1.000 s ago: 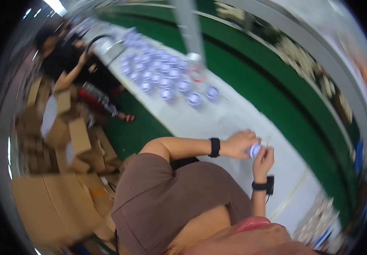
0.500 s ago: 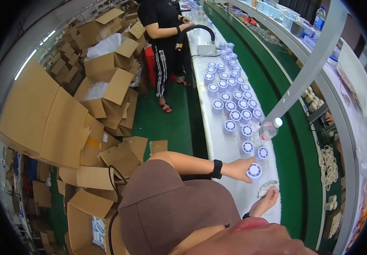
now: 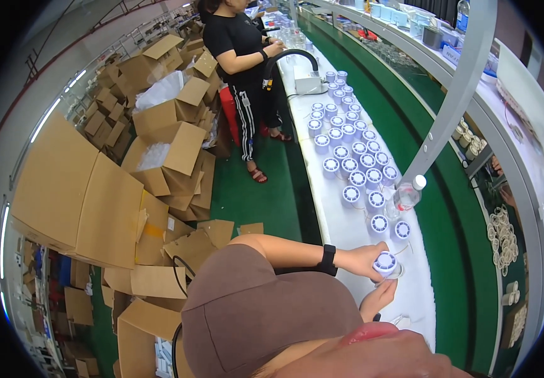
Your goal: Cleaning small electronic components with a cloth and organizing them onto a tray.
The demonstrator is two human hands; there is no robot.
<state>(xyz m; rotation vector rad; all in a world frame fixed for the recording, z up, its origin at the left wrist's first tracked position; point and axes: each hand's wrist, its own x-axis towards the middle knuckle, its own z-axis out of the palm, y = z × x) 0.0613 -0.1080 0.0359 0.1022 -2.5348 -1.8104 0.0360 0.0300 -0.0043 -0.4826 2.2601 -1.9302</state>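
My left hand (image 3: 361,260) is closed around a cup-shaped lavender device (image 3: 385,262) with a slotted white top, held up over the white table (image 3: 347,299). Just below it, my right hand (image 3: 379,295) has its fingers drawn together against the device's lower side. A clear, rounded edge shows beside the device; what the right fingers grip is hidden. Near my right wrist lies a crumpled whitish item (image 3: 401,321), partly covered by my head. Two more such devices, a nearer left one (image 3: 379,224) and a nearer right one (image 3: 401,230), stand just beyond my hands.
Several similar devices (image 3: 349,165) stand in rows along the table, with thin wires. A clear bottle (image 3: 406,196) stands at the right edge beside a metal post (image 3: 451,104). Farther off, a co-worker (image 3: 237,47) stands near a grey box (image 3: 309,82) with a black hose. Open cartons (image 3: 168,151) crowd the left.
My right hand has left the whitish item on the table and come up against the device. My left hand still holds the device. The view has shifted slightly.
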